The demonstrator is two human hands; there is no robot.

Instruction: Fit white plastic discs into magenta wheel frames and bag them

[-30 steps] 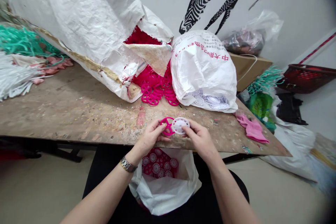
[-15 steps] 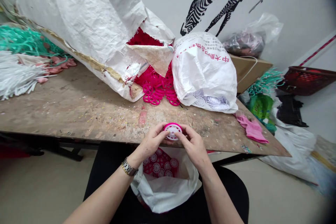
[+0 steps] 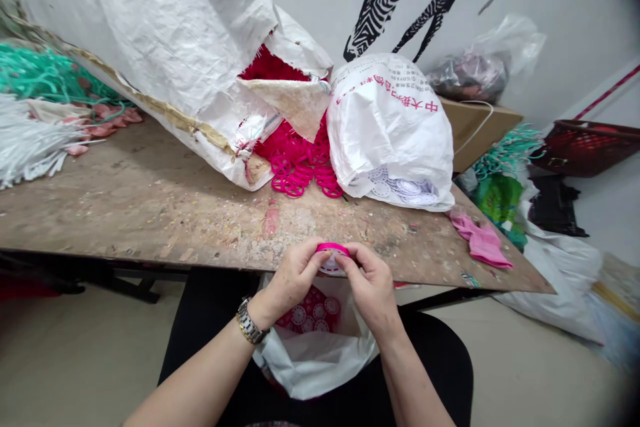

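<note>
Between them, my left hand (image 3: 296, 271) and my right hand (image 3: 369, 280) grip a small round plastic wheel (image 3: 331, 251), white-faced with a bright pink rim. Both thumbs press on its white face, and the fingers curl behind it, partly hidden. It is held at the front edge of the worn wooden table (image 3: 200, 227). Below my wrists, a white sack (image 3: 320, 363) sits open on my lap. Several pink-and-white wheels (image 3: 313, 313) of the same sort lie inside it.
A large torn white sack (image 3: 150, 47) spills pink rings (image 3: 295, 173) onto the table. Beside it stands a white bag (image 3: 393, 127) with white discs (image 3: 400, 188) at its mouth. A pink cloth (image 3: 480, 240) lies at right. White strands (image 3: 35, 140) and green cords (image 3: 45, 80) are at left.
Both hands, still on the wheel, have lowered slightly toward me. The wheel has tilted, so its pink rim shows more and its white face less.
</note>
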